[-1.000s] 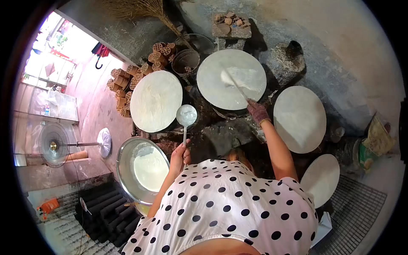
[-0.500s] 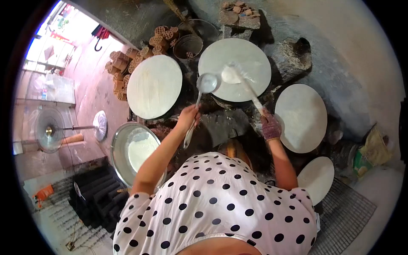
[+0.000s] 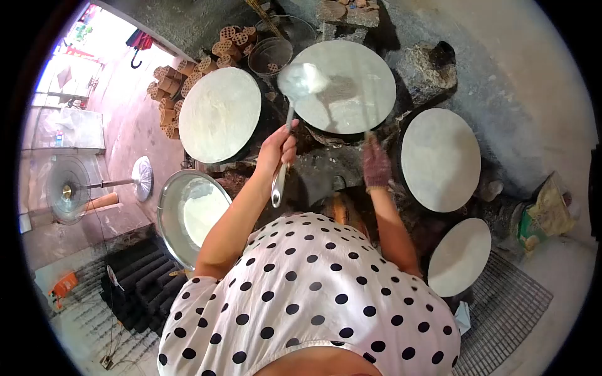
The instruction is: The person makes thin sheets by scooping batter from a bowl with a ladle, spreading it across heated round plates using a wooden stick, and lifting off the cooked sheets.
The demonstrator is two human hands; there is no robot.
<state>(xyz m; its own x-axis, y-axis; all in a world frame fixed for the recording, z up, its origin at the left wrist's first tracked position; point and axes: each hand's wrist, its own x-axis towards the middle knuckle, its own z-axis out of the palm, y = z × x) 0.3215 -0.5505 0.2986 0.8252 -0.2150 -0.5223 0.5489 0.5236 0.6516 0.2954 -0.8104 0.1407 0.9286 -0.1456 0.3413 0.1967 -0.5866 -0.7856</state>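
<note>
My left hand [image 3: 278, 152] grips the handle of a metal ladle [image 3: 291, 80], whose blurred bowl with white stuff in or behind it is over the left edge of the middle round white surface [image 3: 351, 88]. In a dark reddish glove, my right hand [image 3: 377, 164] is closed on a thin stick [image 3: 367, 103], smeared by motion, that reaches over the same surface. A second round white surface [image 3: 219, 116] lies to the left. Below it, a large metal basin [image 3: 168, 216] holds white batter [image 3: 202, 216].
Round white discs stand at the right [image 3: 440, 160] and lower right [image 3: 459, 257]. Perforated clay cylinders [image 3: 168, 84] are piled at upper left beside a basket [image 3: 270, 56]. Black cylinders [image 3: 141, 282], a fan [image 3: 67, 191] and a wire rack [image 3: 508, 301] are around.
The ladle has moved up from near the left disc to the middle surface's edge. My right hand has shifted left, its stick now more upright. The whole view has tilted slightly.
</note>
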